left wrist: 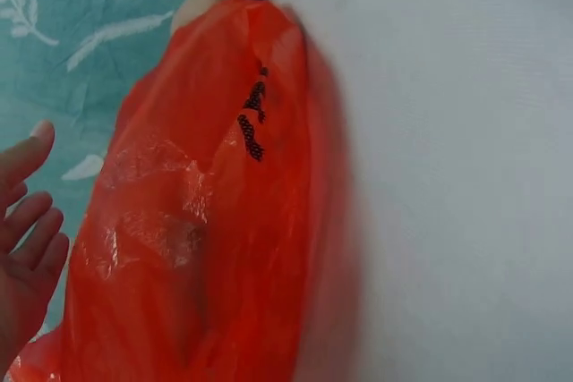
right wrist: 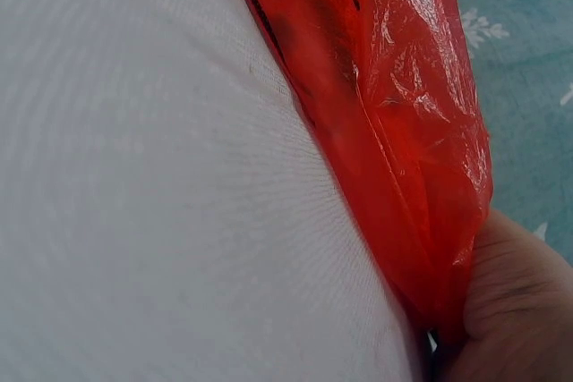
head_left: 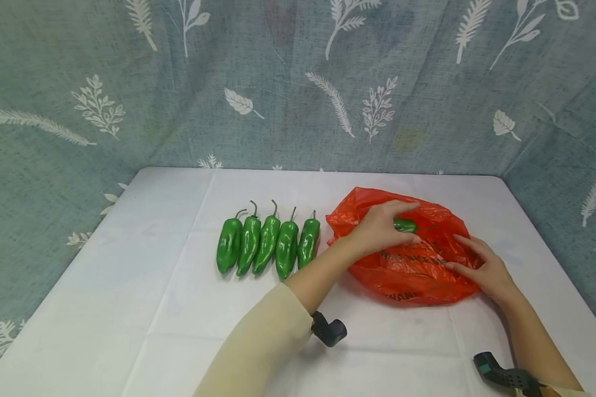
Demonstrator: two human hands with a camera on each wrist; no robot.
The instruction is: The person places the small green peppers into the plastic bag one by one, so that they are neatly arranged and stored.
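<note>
A red plastic bag [head_left: 402,286] with black print lies on the white table, its mouth spread wide. Inside it shows a green pepper [head_left: 405,225], stem to the right. My left hand [head_left: 384,225] reaches over the bag's left rim beside this pepper, thumb and index finger apart; in the left wrist view the fingers of the left hand [left wrist: 27,248] are spread and loose. My right hand [head_left: 487,270] grips the bag's right side, thumb and fingers at the rim. Left of the bag, several green peppers [head_left: 267,242] lie in a row, stems pointing away.
A white cloth [head_left: 189,331] covers the table, with fold lines across it. Behind and at both sides hangs a blue-green curtain [head_left: 278,127] with white leaf prints. My left forearm passes close to the near end of the rightmost pepper [head_left: 309,240] in the row.
</note>
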